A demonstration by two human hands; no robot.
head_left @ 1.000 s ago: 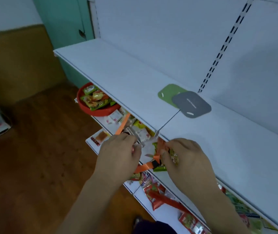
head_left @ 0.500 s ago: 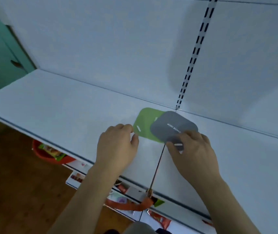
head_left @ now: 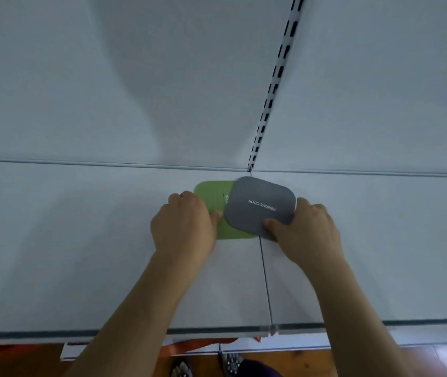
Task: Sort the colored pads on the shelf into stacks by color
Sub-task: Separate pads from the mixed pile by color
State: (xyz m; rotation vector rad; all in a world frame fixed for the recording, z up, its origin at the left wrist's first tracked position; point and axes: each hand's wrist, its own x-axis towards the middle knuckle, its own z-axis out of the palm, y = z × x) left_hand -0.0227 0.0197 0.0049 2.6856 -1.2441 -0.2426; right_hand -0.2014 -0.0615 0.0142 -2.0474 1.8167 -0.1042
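I count two pads on shelf (head_left: 81,240): one grey pad (head_left: 257,205) overlapping one green pad (head_left: 212,197). Right hand (head_left: 309,229) pinches grey; left hand (head_left: 184,227) fingers together, thumb on green.

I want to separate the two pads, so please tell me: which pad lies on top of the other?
The grey pad lies on top. Its left edge covers part of the green pad, and its white lettering shows whole, while the green one's is cut off.

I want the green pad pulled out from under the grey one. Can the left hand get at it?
Probably yes: the left hand already rests on the green pad, whose left part lies bare beside the overlapping grey pad.
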